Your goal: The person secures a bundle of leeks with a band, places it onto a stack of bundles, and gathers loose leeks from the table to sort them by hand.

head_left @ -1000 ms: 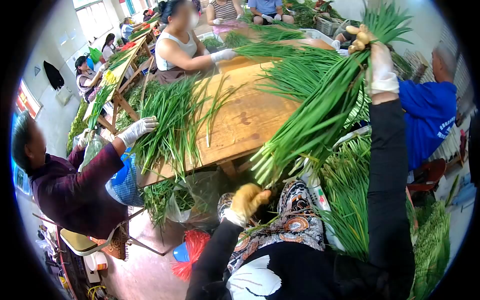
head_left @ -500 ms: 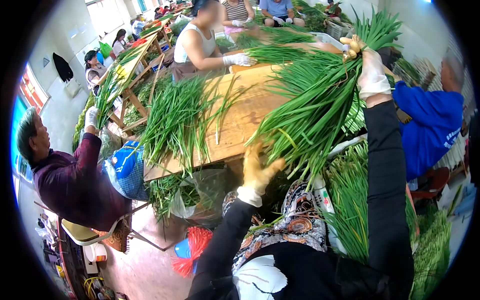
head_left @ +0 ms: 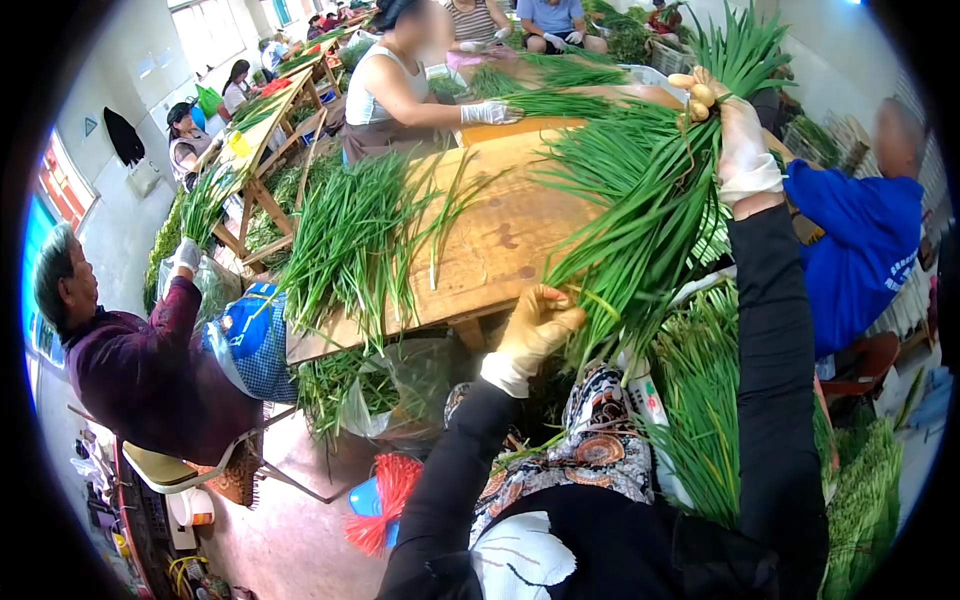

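Observation:
My right hand (head_left: 738, 135), in a thin pale glove, grips a large bunch of long green chives (head_left: 640, 200) near one end, raised at the right of the table. Short ends of the bunch stick up above my fingers, and the long leaves hang down to the left. My left hand (head_left: 540, 328), in a yellowish glove, is closed beside the hanging leaf tips. A yellow leaf (head_left: 600, 303) runs from its pinched fingers across the green ones. Part of that grip is hidden.
A loose pile of chives (head_left: 350, 225) lies on the wooden table (head_left: 500, 220). More chives (head_left: 700, 400) stand by my right leg. A person in purple (head_left: 150, 370) sits left, one in blue (head_left: 860, 250) right. Red ties (head_left: 385, 500) lie over a blue container.
My left hand has risen slightly to the right and gone from spread fingers to a pinch at the yellow leaf. My right hand still holds the bunch, almost unmoved.

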{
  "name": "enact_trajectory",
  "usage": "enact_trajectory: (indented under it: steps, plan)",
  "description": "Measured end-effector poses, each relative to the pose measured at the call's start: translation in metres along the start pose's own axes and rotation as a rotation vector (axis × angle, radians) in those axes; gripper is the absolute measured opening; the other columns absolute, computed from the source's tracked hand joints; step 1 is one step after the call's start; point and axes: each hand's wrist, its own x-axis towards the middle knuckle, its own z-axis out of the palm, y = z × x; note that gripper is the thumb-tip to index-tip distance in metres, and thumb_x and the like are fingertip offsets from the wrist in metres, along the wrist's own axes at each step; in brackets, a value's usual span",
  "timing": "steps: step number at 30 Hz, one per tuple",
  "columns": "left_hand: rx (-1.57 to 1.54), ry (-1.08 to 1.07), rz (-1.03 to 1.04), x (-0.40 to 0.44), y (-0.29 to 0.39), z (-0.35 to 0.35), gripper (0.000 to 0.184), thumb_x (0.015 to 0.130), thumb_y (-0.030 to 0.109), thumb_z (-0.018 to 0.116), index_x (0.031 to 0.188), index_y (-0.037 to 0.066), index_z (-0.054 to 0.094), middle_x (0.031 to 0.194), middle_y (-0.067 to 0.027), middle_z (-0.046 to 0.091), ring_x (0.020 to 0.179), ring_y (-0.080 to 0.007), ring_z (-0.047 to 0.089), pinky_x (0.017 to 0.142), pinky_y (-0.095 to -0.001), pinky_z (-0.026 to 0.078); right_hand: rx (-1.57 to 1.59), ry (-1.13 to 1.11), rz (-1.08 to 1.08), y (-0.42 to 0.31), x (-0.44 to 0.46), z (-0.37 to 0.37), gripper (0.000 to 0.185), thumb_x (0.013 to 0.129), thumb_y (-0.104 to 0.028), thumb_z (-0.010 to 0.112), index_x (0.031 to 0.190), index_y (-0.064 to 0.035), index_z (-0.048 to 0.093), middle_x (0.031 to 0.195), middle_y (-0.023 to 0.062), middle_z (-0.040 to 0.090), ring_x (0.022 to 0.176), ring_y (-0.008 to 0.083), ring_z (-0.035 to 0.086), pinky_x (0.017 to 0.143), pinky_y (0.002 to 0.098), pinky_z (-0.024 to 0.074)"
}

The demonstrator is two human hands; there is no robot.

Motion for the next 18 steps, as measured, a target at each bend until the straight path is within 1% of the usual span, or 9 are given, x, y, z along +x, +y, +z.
enact_trajectory:
  steps: [1,3,4,7,10,15,16,17,18]
  plan:
    - [-0.465,-0.057,-0.329,0.0,0.001,-0.001,0.034,0.068,0.019,0.071,0.088,0.0,0.052,0.095,-0.0108,0.055,0.08,-0.0177,0.054,0.072,-0.0257,0.043,0.007,-0.046,0.031,-0.001,-0.001,-0.002,0.032,0.084,-0.028,0.053,0.094,0.0018,0.059,0.063,-0.0008,0.051,0.05,0.0062,0.046,0.044,0.0188,0.0403]
    - [-0.387,-0.109,-0.508,0.002,-0.033,-0.014,0.038,0.072,0.023,0.066,0.097,-0.001,0.051,0.1,-0.0128,0.054,0.089,-0.0219,0.051,0.077,-0.0303,0.043,-0.023,-0.046,0.03,-0.005,-0.005,0.0,0.033,0.083,-0.029,0.054,0.094,0.0017,0.059,0.063,-0.0011,0.051,0.05,0.006,0.046,0.044,0.0193,0.0404]
    - [0.013,-0.127,-0.269,0.002,-0.081,-0.02,0.043,0.075,0.027,0.062,0.104,-0.002,0.048,0.103,-0.0135,0.053,0.092,-0.0225,0.05,0.079,-0.0319,0.042,-0.02,-0.012,0.04,-0.009,-0.008,0.004,0.033,0.085,-0.028,0.051,0.095,0.0029,0.058,0.059,-0.0022,0.047,0.05,0.0064,0.044,0.047,0.0209,0.0404]
    - [0.519,-0.152,0.167,0.0,-0.056,-0.014,0.057,0.082,0.038,0.051,0.12,-0.002,0.038,0.11,-0.015,0.05,0.099,-0.0214,0.048,0.085,-0.0322,0.038,-0.005,-0.015,0.07,-0.006,-0.009,0.001,0.032,0.086,-0.026,0.049,0.097,0.0039,0.057,0.056,-0.0033,0.044,0.051,0.007,0.043,0.051,0.0226,0.0405]
    - [-0.207,-0.18,-0.252,0.012,-0.032,-0.011,0.058,0.08,0.034,0.055,0.12,-0.003,0.038,0.111,-0.0127,0.049,0.101,-0.0197,0.046,0.088,-0.03,0.035,-0.06,-0.018,-0.019,0.003,-0.014,0.003,0.029,0.083,-0.025,0.055,0.092,0.0019,0.059,0.064,-0.0014,0.052,0.05,0.0063,0.045,0.048,0.0196,0.0411]
    - [-0.511,-0.052,-0.107,0.008,0.003,-0.01,0.047,0.078,0.025,0.06,0.112,-0.003,0.045,0.103,-0.0076,0.054,0.092,-0.0158,0.05,0.083,-0.0256,0.038,0.03,-0.216,0.103,0.007,-0.011,-0.023,0.029,0.086,-0.023,0.05,0.101,0.0012,0.053,0.066,-0.0041,0.049,0.051,0.0056,0.043,0.051,0.0226,0.0419]
    - [-0.821,0.197,-0.09,0.006,0.018,0.003,0.04,0.078,0.015,0.058,0.112,-0.003,0.047,0.096,-0.005,0.056,0.079,-0.0115,0.052,0.072,-0.0221,0.043,0.01,-0.117,0.062,0.008,-0.012,-0.022,0.029,0.086,-0.024,0.05,0.102,0.0005,0.053,0.067,-0.0034,0.049,0.051,0.0059,0.043,0.052,0.0226,0.0422]
    - [-1.602,-0.135,-0.251,0.003,-0.021,-0.019,0.038,0.079,0.011,0.055,0.113,-0.002,0.046,0.092,-0.0043,0.057,0.072,-0.0074,0.05,0.064,-0.02,0.043,-0.011,-0.02,0.022,0.009,-0.014,-0.021,0.029,0.086,-0.024,0.05,0.103,-0.0001,0.053,0.068,-0.0028,0.05,0.051,0.0063,0.043,0.052,0.0227,0.0425]
    - [-2.272,-0.339,-0.724,-0.001,-0.06,-0.042,0.037,0.08,0.007,0.053,0.115,-0.002,0.046,0.089,-0.0036,0.057,0.065,-0.0033,0.049,0.056,-0.0179,0.044,0.012,-0.003,-0.013,0.01,-0.013,-0.021,0.023,0.086,-0.022,0.05,0.094,-0.0011,0.055,0.067,-0.0005,0.051,0.05,0.0063,0.043,0.047,0.02,0.0411]
